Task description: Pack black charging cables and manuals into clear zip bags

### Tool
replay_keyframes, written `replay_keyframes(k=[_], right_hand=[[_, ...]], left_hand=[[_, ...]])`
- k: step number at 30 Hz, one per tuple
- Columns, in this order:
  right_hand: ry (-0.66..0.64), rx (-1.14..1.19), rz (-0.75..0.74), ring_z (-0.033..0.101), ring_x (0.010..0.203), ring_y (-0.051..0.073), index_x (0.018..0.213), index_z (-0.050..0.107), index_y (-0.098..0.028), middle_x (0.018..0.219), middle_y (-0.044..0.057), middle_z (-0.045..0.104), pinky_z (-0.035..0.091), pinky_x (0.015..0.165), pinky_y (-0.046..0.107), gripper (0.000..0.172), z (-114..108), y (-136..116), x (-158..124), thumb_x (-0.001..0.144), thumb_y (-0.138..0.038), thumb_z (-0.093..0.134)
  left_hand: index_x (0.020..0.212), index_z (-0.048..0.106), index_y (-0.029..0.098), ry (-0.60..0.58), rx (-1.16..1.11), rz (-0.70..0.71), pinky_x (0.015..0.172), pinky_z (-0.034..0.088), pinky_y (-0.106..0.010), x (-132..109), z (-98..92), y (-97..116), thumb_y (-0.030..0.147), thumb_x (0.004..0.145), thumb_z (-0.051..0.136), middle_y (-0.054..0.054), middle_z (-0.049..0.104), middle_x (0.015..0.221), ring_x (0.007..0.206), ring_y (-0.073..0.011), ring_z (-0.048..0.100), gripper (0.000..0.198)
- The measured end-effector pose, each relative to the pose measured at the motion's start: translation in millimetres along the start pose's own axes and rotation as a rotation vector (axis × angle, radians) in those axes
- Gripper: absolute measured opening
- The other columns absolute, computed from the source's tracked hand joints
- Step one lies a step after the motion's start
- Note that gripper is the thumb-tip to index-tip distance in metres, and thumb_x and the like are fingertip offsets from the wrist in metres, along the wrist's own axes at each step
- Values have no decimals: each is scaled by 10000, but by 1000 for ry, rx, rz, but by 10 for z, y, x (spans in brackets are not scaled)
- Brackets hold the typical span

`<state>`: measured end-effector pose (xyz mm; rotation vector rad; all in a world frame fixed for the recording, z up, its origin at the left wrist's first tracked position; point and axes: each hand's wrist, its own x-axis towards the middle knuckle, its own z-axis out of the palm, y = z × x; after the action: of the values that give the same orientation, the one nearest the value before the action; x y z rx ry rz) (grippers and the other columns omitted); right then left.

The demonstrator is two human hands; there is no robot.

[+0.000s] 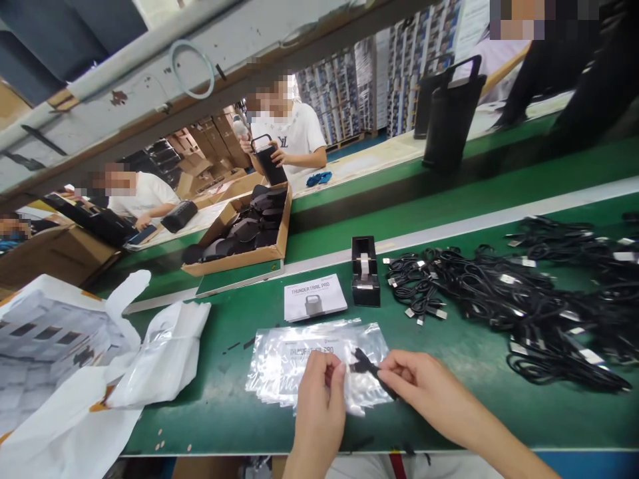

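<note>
My right hand [424,389] pinches a dark, blurred black strip-like bundle [367,364], which lies across the clear plastic bags [272,362]. The bundle's exact kind does not show. Left of it, my left hand [322,399] is closed over the same bags, thumb against fingers; what it grips, if anything, is hidden. A printed leaflet with "THUNDERTRAIL PRO" on it shows through the top bag. Just behind the bags lies a stack of white leaflets [314,297] with the same print. Black cables [464,286] with metal plugs are heaped right of my hands.
A black tape dispenser [366,273] stands behind the bags. White plastic packaging [164,359] lies at left. Beyond are a cardboard box [239,256] of black pieces and a dark handled speaker [452,116]. Several people sit or stand across the green bench [224,419].
</note>
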<state>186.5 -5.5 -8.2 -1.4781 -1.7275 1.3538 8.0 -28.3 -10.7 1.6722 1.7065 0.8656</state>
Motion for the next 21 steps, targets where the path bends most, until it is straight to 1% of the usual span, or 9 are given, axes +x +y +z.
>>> replay_keyframes(k=[2, 4, 9, 12, 14, 15, 17, 19, 21], right_hand=[[3, -163, -65, 547, 597, 168, 645, 611, -218, 618, 0, 625, 361, 539, 252, 232, -9, -46, -9, 812, -311, 481], [-5, -233, -120, 558, 616, 174, 660, 637, -229, 659, 5, 637, 366, 553, 254, 243, -49, -114, 11, 823, -287, 467], [18, -233, -189, 545, 605, 167, 627, 643, -208, 650, 17, 605, 357, 531, 245, 257, -22, -327, 191, 814, -236, 469], [-27, -206, -203, 525, 532, 147, 577, 604, -198, 543, -10, 573, 345, 504, 235, 312, 38, -431, 272, 838, -231, 435], [-96, -189, -228, 515, 502, 135, 572, 600, -201, 504, -27, 558, 336, 481, 226, 382, 48, -502, 278, 878, -266, 381], [-131, -180, -254, 533, 533, 137, 608, 624, -206, 539, -27, 586, 346, 495, 223, 384, 43, -544, 276, 888, -290, 376], [-169, -178, -318, 574, 677, 160, 706, 672, -221, 678, -16, 654, 378, 572, 227, 286, 22, -656, 286, 862, -329, 457], [-163, -215, -387, 576, 786, 180, 740, 685, -228, 763, -6, 676, 390, 658, 243, 155, 1, -813, 345, 797, -312, 569], [-168, -270, -459, 578, 759, 173, 691, 674, -216, 723, -7, 671, 389, 665, 245, 118, -13, -1018, 451, 768, -272, 605]], left_hand=[[791, 478, 205, 24, -47, -3, 635, 378, -278, -5, -20, 3, 314, 900, 384, -5, 485, 724, 678, -171, 490, 181], [794, 478, 204, 31, -63, 13, 638, 383, -273, -14, -36, 18, 304, 902, 385, -5, 486, 728, 681, -168, 491, 175], [786, 482, 202, -19, -37, 102, 654, 382, -263, -41, -39, 88, 242, 898, 389, -11, 495, 760, 701, -161, 489, 151], [783, 487, 200, -9, -50, 124, 662, 384, -259, -35, -55, 121, 230, 897, 390, -12, 496, 772, 711, -158, 488, 153], [771, 487, 200, 24, -69, 110, 660, 384, -258, -12, -97, 144, 242, 898, 395, -8, 496, 764, 708, -156, 489, 162], [767, 485, 200, 47, -85, 95, 654, 385, -257, 5, -129, 158, 254, 899, 396, -4, 493, 755, 701, -154, 487, 168], [765, 480, 200, 101, -131, 66, 636, 386, -251, 49, -213, 188, 278, 902, 398, 5, 488, 733, 682, -148, 484, 178], [767, 488, 198, 175, -182, 53, 623, 387, -245, 102, -319, 208, 303, 895, 418, 12, 489, 715, 666, -143, 481, 180], [779, 505, 195, 272, -229, 55, 644, 392, -246, 161, -438, 194, 334, 887, 438, 10, 504, 723, 686, -144, 492, 189]])
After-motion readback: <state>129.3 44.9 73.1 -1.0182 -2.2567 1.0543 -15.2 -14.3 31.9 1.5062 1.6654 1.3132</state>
